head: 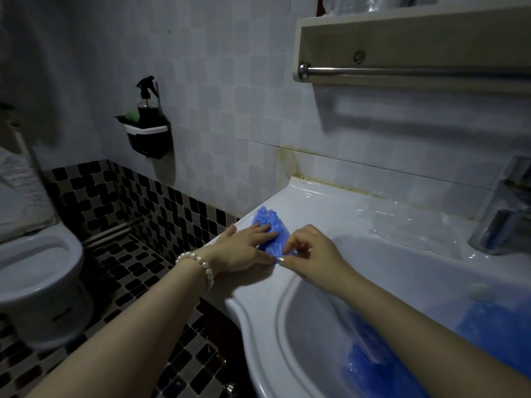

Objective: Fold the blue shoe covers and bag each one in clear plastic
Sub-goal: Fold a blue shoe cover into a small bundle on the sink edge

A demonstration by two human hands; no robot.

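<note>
Blue shoe cover (265, 219) on sink rim (316, 202) (left hand (244, 248) flat, right hand (310, 251) pinching)

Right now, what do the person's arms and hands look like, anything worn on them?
Both arms are bare, with no sleeves and no gloves in view. The left hand has a bracelet of round white pearl-like beads around its wrist. The right hand shows nothing on its wrist; something small glints near its fingers, too unclear to identify.

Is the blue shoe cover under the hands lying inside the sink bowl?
No, the shoe cover lies on the flat sink rim, pressed by the left hand beside the right hand.
</note>
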